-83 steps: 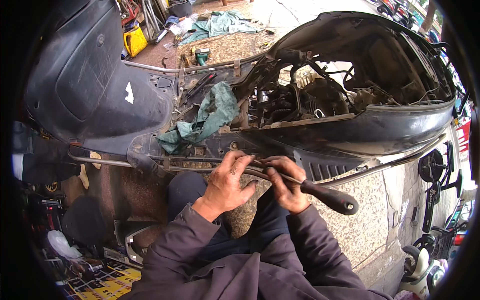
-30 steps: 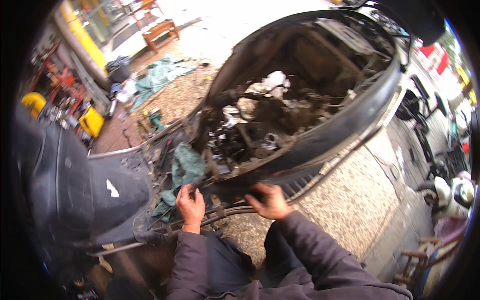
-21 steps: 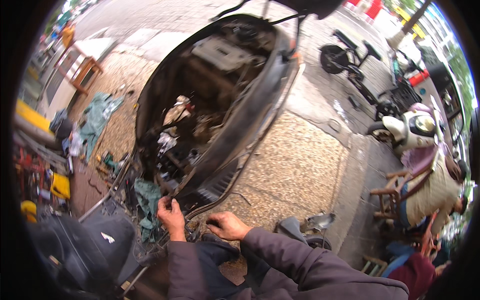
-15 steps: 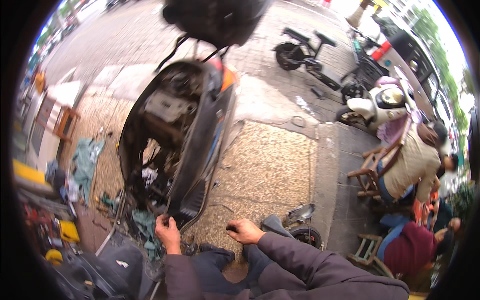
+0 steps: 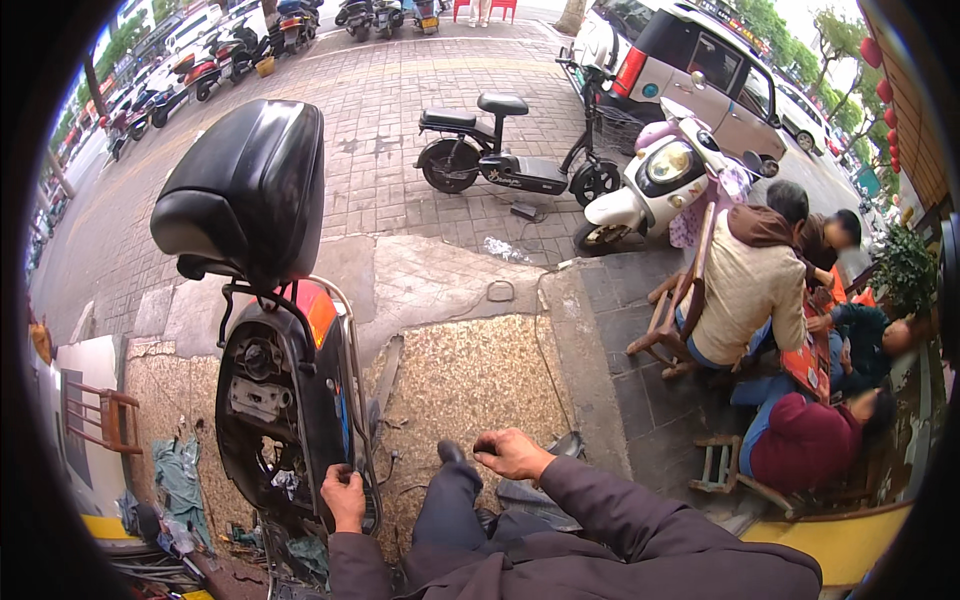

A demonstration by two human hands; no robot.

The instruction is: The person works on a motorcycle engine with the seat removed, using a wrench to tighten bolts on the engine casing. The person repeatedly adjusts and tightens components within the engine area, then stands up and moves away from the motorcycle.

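Observation:
A stripped scooter body, its seat off and the inside open, stands at the left, with a black top box on its rear rack. My left hand is at the near right rim of the opening. Its fingers are bent and pressed together there; what is between them is hidden. To the right, above my leg, my right hand hangs in the air with fingers curled and closed. Something small and dark seems to show at its fingertips, too small to name. Grimy mechanical parts and a pale crumpled scrap lie inside the body.
A green cloth and a wooden stool are at the left. Ahead stand a black electric bike, a white scooter and a parked car. Several people sit around a low red table at the right.
My view has tilted up and swung, showing more street. One foot now reaches forward. My left hand remains at the scooter's rim; my right hand stays curled in the air.

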